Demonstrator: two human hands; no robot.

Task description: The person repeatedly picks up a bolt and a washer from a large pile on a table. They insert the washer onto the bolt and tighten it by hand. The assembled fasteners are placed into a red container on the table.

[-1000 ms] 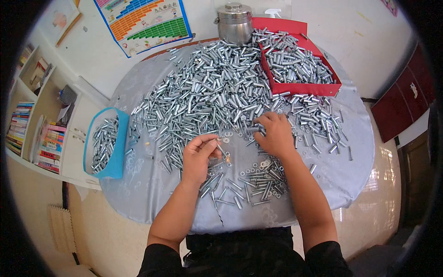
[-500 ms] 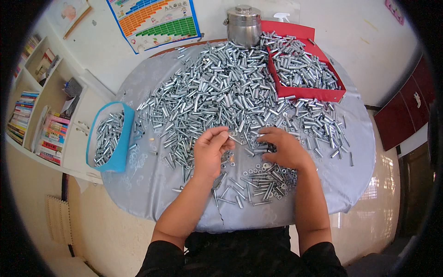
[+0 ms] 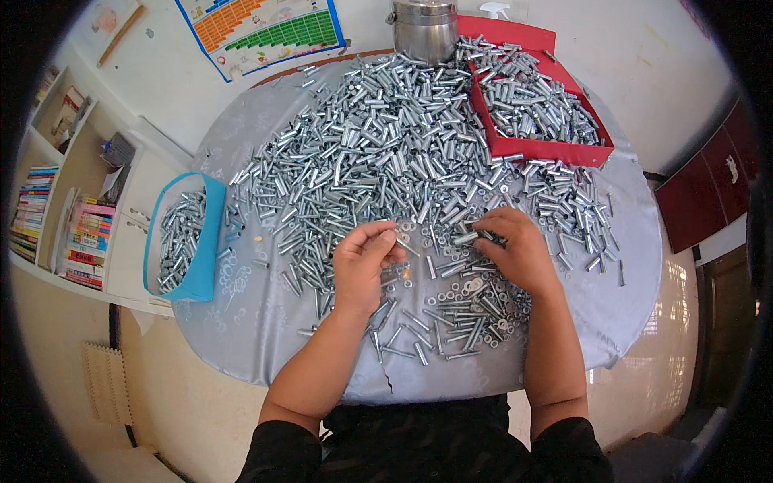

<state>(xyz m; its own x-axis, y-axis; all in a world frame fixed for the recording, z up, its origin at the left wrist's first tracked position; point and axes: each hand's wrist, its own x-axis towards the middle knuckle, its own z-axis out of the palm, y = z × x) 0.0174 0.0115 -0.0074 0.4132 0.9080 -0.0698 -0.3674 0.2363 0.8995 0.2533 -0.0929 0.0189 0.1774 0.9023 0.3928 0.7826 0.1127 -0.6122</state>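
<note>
My left hand (image 3: 366,259) is closed in a pinch on a slim metal bolt (image 3: 408,247), held over the near side of the heap. Opposite it, my right hand (image 3: 519,251) has its fingers curled, and a short shiny metal sleeve (image 3: 465,239) shows at thumb and fingertips, apparently gripped. Under and behind both hands spreads a large pile of silvery sleeves and bolts (image 3: 378,153). Between my forearms lie loose bolts (image 3: 460,322) and several flat washers (image 3: 473,285).
A blue bin (image 3: 211,241) of metal parts stands at the left. At the back right is an open red box (image 3: 555,153) filled with sleeves, beside a steel pot (image 3: 424,36). A grey cloth (image 3: 233,338) covers the round table. Bookshelves (image 3: 56,201) stand farther left.
My right hand has moved right and slightly up, its fingers drawing in around a sleeve. My left hand stays almost in place with the bolt. The view has shifted slightly.
</note>
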